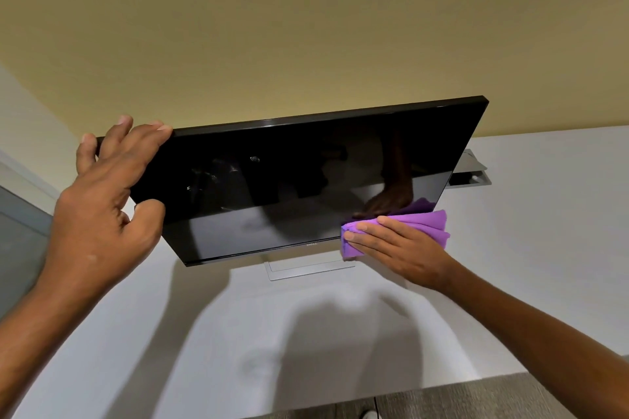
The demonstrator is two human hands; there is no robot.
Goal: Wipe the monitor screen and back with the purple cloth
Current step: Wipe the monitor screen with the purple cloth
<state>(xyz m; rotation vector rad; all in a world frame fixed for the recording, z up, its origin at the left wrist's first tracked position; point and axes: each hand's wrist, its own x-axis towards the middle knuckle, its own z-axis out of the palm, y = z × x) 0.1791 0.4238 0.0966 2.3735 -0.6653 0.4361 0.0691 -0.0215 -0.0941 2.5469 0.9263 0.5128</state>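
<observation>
Nearest is a strip of grey floor [476,395] at the edge of the white desk [510,265]. Two bare forearms reach out over the desk, and their shadows fall across its top.

The left hand [109,201] grips the monitor [289,180] at its upper left corner. The fingers hook over the top edge and the thumb lies on the front of the glass. The right hand [401,248] lies flat, fingers straight and close together, and presses the bunched cloth [432,224] against the lower right part of the screen. The cloth sticks out past the fingertips on the left and past the monitor's right edge. I cannot see the thumb of that hand.

The monitor is tipped, its top leaning away and its right end higher than its left. The screen is dark and glossy, and it mirrors the right hand and the cloth. A small logo sits on the bottom bezel. Below it the flat base of the stand [306,269] rests on the desk.

Behind the monitor's right edge a grey fitting [471,170] sits on the desk; what it is, I cannot tell. Beyond everything rises a plain yellow wall [306,27].
</observation>
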